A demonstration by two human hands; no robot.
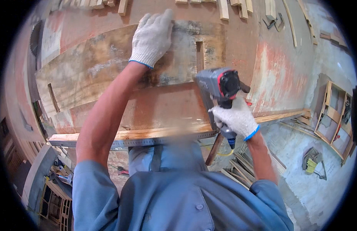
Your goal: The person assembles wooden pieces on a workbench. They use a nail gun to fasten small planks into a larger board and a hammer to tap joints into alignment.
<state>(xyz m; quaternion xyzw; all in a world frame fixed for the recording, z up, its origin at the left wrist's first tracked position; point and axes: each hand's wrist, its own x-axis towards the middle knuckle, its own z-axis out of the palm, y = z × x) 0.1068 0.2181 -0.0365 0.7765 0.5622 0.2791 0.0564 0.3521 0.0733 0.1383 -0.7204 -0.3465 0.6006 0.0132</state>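
My right hand (236,118), in a white knit glove, is wrapped round the handle of a grey and black nail gun (215,82) with a red ring near its round cap. A hose fitting (228,135) hangs from the handle's near end. The gun stands at the right part of a long stained plywood board (97,63); I cannot tell whether its nose touches the wood. Two narrow slots are cut in the board, one near each end. My left hand (152,37), also gloved, rests with outstretched fingers at the board's far edge and holds nothing.
Several wood blocks (223,9) line the far side of the worktable (159,107). A metal ruler (122,143) edges its near side. C-shaped clamps (279,23) lie at the far right. Wood strips (242,169), a wooden frame (332,115) and a dark-and-green item (312,161) are on the right.
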